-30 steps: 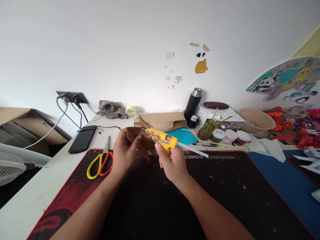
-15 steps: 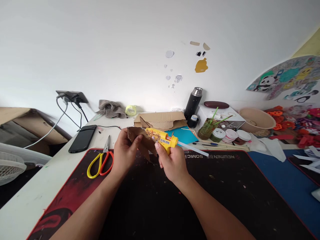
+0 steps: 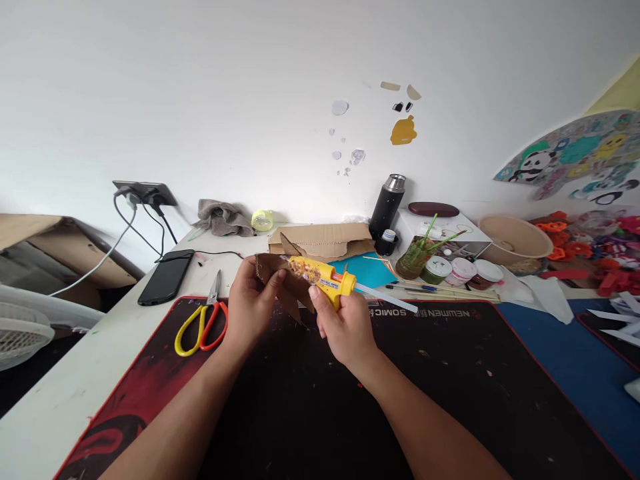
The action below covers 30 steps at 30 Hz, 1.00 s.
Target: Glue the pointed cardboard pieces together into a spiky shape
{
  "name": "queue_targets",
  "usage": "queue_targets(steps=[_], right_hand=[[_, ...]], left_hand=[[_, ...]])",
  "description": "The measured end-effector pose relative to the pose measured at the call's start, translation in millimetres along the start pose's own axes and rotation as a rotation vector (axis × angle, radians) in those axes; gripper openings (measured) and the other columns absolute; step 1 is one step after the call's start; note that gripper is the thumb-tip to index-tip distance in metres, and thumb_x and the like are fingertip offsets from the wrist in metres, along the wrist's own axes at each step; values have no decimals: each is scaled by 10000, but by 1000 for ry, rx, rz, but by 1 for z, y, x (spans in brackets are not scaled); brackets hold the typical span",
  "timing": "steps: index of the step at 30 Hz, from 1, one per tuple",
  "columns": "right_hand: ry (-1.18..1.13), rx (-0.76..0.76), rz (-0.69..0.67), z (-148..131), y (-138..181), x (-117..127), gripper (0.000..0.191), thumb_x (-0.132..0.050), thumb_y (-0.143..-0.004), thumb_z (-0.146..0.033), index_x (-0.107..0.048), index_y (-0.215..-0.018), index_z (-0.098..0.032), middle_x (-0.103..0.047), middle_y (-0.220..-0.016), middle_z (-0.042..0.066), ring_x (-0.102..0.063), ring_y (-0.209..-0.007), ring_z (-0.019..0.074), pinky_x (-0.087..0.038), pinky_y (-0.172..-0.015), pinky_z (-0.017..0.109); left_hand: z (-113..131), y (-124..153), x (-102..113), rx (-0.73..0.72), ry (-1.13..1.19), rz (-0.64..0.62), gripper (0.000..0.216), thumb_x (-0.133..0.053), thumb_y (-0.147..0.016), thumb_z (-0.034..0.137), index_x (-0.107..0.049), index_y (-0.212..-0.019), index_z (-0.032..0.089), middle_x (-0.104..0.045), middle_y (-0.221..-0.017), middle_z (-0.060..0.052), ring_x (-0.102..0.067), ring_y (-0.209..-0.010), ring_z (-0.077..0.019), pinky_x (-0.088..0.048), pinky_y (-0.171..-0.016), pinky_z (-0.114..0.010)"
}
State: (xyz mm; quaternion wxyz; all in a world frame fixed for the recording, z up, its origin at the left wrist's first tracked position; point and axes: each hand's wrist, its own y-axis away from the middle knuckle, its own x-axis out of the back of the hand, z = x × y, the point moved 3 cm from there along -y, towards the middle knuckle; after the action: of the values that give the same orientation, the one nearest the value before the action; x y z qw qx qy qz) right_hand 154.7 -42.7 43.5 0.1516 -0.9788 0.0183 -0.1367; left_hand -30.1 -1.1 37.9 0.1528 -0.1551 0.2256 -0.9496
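Note:
My left hand is closed on a cut piece of brown cardboard, its thumb pressed on the near face. In my right hand is a yellow hot glue gun, with a whitish glue stick jutting from its back end. The gun points left, and its nozzle end lies at the cardboard's upper edge; whether it touches cannot be made out. Both are held above the black mat. Scissors with one yellow and one red handle lie left of my left hand.
A phone and a grey cloth lie at the left. Behind my hands are folded cardboard and a black thermos. Paint jars, a brush cup and a beige bowl stand at the right.
The glue gun has shifted very slightly left along the cardboard's edge. Both hands keep their hold, and nothing else has visibly moved.

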Motion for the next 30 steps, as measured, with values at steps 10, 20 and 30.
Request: queue_targets(steps=[10, 20, 30], right_hand=[[25, -29, 34, 1, -1, 1, 534, -548, -1025, -631, -698, -733, -210, -529, -450, 5, -602, -510, 183, -410, -502, 273], [-8, -50, 20, 0, -1, 0, 538, -548, -1020, -626, -658, -690, -216, -494, -430, -6, -565, -482, 170, -400, -492, 271], [-5, -43, 11, -3, -1, 1, 515, -554, -1025, -599, -660, -697, -216, -454, -396, -23, -531, -452, 160, -399, -487, 269]], left_hand=[[2, 0, 1, 3, -10, 25, 264, -753, -874, 434, -628, -968, 222, -660, -834, 11, -630, -788, -203, -516, -712, -315], [2, 1, 0, 4, -23, 19, 262, -747, -871, 433, -625, -969, 223, -652, -824, 12, -626, -780, -202, -512, -704, -314], [3, 1, -1, 13, -29, -4, 265, -739, -889, 441, -624, -997, 227, -661, -853, 7, -639, -802, -208, -517, -728, -321]])
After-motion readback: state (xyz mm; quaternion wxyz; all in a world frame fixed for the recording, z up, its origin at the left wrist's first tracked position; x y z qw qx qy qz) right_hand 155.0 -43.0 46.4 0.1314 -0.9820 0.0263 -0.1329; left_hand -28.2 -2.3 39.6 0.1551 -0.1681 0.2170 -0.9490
